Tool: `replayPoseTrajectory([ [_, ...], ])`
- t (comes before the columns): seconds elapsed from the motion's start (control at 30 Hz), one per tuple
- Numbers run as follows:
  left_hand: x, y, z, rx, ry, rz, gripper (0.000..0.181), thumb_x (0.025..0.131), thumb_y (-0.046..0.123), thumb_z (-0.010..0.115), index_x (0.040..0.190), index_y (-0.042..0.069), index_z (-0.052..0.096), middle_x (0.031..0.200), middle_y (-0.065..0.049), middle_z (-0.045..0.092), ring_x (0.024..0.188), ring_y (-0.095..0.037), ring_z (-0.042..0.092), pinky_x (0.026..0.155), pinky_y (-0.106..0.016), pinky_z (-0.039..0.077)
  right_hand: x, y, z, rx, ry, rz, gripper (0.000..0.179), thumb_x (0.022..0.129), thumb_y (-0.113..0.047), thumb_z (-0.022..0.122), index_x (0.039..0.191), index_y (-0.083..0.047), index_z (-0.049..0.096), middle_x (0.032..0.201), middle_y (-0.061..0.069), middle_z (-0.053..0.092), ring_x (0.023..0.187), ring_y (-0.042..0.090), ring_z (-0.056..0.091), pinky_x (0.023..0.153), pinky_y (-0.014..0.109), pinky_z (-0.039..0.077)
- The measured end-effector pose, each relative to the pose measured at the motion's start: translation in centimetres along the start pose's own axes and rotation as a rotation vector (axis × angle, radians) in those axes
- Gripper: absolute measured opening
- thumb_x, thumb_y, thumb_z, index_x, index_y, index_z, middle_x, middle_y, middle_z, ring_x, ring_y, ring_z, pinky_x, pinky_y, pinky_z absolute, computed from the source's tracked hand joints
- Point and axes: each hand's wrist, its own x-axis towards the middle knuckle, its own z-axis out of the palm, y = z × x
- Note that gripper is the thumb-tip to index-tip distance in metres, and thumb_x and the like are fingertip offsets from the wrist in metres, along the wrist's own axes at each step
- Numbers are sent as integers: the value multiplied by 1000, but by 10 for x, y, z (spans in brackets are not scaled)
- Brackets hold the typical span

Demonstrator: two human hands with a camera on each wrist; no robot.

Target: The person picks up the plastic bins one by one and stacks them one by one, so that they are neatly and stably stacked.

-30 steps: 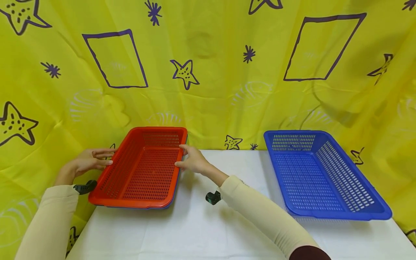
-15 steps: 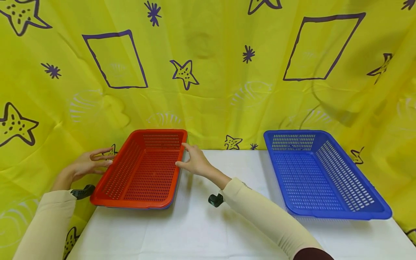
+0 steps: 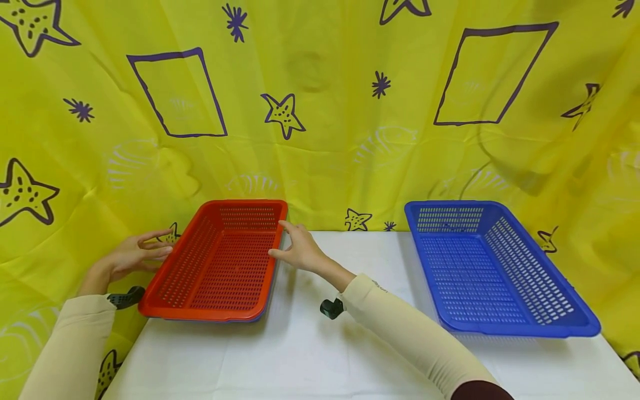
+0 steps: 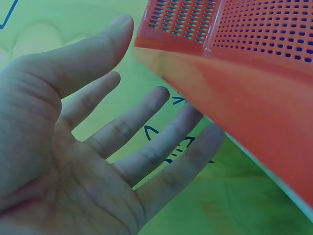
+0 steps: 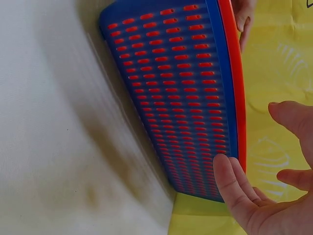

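A red plastic basket [image 3: 235, 266] sits nested inside a blue basket [image 5: 171, 73], whose slotted side shows red through its holes in the right wrist view. Along the left rim is my left hand [image 3: 131, 256]; its fingers are extended and the thumb stands away from the rim. In the left wrist view, a couple of fingertips [image 4: 212, 137] lie at the rim's underside, though firm contact is unclear. At the opposite rim my right hand [image 3: 305, 250] has its thumb and fingers spread. Fingertips [image 5: 225, 169] of that hand meet or nearly meet the baskets' side.
Another blue basket [image 3: 525, 328] stands on the right of the white table [image 3: 310, 355]. Behind and at both sides hangs a yellow printed curtain [image 3: 330, 166]. White tabletop lies between the baskets and in front of them.
The red basket has settled slightly lower into the blue one beneath it. My left hand has shifted a little left, and the right hand's fingers have loosened from the rim.
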Motion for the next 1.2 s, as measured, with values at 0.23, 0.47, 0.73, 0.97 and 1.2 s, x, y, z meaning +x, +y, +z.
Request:
replayPoseTrajectory([
  [0.23, -2, 2, 4, -43, -43, -55, 64, 107, 21, 58, 164, 20, 29, 146, -24, 49, 110, -20, 68, 94, -51, 57, 0, 3, 5, 51, -3, 10, 80, 93, -27, 78, 159, -8, 37, 144, 27, 45, 70, 9, 63, 71, 26, 55],
  [0.47, -2, -3, 6, -67, -71, -33, 59, 107, 16, 58, 160, 28, 36, 138, -17, 54, 109, -17, 67, 92, -46, 58, -2, 6, 16, 163, -41, 43, 81, 94, -25, 77, 159, -4, 34, 145, 26, 54, 73, 28, 74, 78, 31, 58],
  [0.73, 1, -10, 7, -80, -75, -19, 60, 107, 12, 56, 160, 31, 35, 139, -26, 42, 109, -13, 65, 91, -37, 58, -7, 5, 23, 270, -54, 72, 81, 94, -19, 77, 160, -4, 32, 159, 23, 38, 76, 36, 75, 100, 39, 53],
  [0.97, 1, -9, 9, -94, -79, -1, 60, 106, 10, 56, 160, 28, 36, 145, -32, 34, 108, -13, 64, 90, -35, 58, -8, 5, 24, 297, -48, 100, 81, 94, -17, 78, 160, -4, 33, 148, 24, 49, 75, 35, 75, 77, 28, 58],
  [1.2, 2, -11, 7, -105, -77, 2, 57, 106, 7, 57, 156, 30, 41, 130, -16, 48, 106, -17, 66, 88, -37, 59, -8, 3, 24, 213, -36, 118, 80, 94, -23, 78, 159, -4, 36, 144, 23, 53, 86, 27, 74, 97, 40, 52],
])
